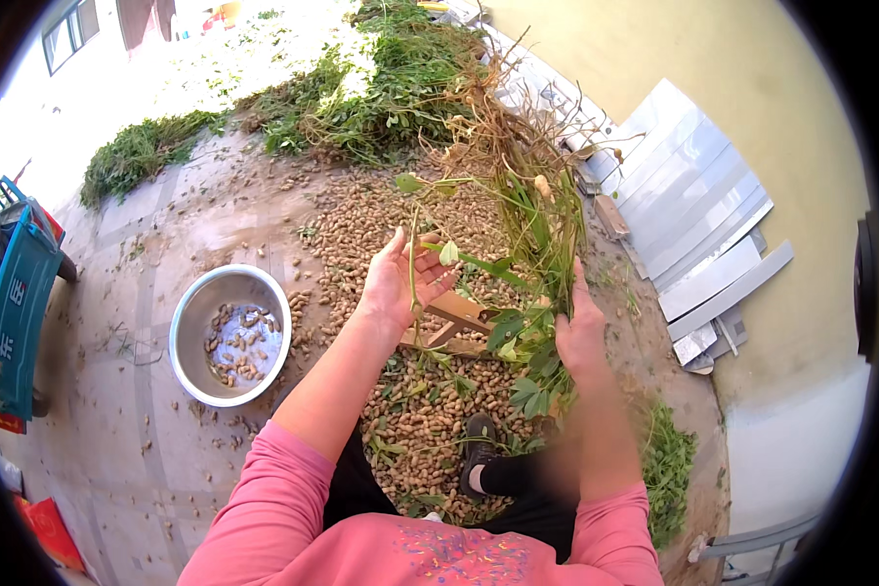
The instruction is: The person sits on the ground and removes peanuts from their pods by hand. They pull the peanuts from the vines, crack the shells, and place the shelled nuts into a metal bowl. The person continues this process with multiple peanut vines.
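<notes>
My right hand (582, 329) grips a bundle of peanut plants (549, 242) by the green stems. Tangled brown roots (509, 124) point away from me, and a pale peanut pod (543, 186) hangs among them. The leaves (531, 359) droop below my grip. To the left, my left hand (406, 282) has its palm turned up and its fingers apart. A loose stem (413, 256) of the bundle crosses in front of that palm. Beneath both hands, a wooden frame (454, 311) stands in a wide heap of peanuts (359, 234); the bundle partly hides it.
A metal basin (179, 344) with some peanuts inside sits left of the heap. Piled peanut plants (381, 95) lie at the back, more greenery (666, 469) at right. White panels (688, 190) lean by the wall. A teal cart (26, 300) stands far left.
</notes>
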`<state>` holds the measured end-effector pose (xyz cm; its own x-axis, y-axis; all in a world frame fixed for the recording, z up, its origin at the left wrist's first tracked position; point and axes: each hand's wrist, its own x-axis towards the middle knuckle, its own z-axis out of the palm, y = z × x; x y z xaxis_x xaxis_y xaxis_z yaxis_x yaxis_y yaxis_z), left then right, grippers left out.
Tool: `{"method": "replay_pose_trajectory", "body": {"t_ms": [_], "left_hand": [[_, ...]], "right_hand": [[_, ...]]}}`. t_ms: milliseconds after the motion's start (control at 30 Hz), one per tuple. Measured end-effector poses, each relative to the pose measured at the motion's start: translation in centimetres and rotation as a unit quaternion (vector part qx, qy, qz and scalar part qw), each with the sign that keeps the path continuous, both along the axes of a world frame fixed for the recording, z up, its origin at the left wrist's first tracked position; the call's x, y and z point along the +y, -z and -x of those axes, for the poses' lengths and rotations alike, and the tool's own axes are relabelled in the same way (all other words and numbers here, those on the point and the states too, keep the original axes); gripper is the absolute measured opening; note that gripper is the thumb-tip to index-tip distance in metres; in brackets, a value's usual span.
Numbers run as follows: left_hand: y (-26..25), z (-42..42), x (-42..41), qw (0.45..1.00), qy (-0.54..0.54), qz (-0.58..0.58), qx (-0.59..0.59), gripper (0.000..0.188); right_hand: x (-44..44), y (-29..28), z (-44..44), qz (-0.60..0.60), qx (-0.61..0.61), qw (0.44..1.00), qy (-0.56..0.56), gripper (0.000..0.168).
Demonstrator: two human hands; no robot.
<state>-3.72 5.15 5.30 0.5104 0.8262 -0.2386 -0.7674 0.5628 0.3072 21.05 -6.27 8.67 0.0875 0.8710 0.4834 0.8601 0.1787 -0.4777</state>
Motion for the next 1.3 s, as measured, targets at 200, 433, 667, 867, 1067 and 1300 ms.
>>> {"method": "replay_pose_trajectory", "body": {"t_ms": [200,433,667,867,1067,1300], "left_hand": [[-0.4,-1.4,-0.8,0.992,0.035,-0.123,0.0,0.062],[-1.0,-4.8,-3.1,0.989,0.109,-0.091,-0.034,0.081],[0.8,-5.5,-3.3,0.979,0.122,-0.16,0.035,0.042],[1.0,-6.0,-3.9,0.992,0.104,-0.064,-0.004,0.033],[1.6,-6.6,-4.9,0.99,0.084,-0.01,-0.109,0.028],[0.6,-6.9,-4.5,0.98,0.137,-0.103,-0.098,0.036]], "right_hand": [[-0.1,-0.6,-0.1,0.075,0.047,0.996,0.026,0.08],[-0.4,-0.5,1.2,0.157,0.109,0.979,-0.066,0.076],[-0.7,0.2,3.5,0.213,0.156,0.951,-0.163,0.076],[-1.3,1.5,4.8,0.141,0.016,0.983,-0.115,0.115],[-0.9,2.8,3.8,0.079,0.029,0.987,-0.137,0.107],[-2.1,-1.3,2.5,0.045,-0.056,0.996,-0.046,0.089]]}}
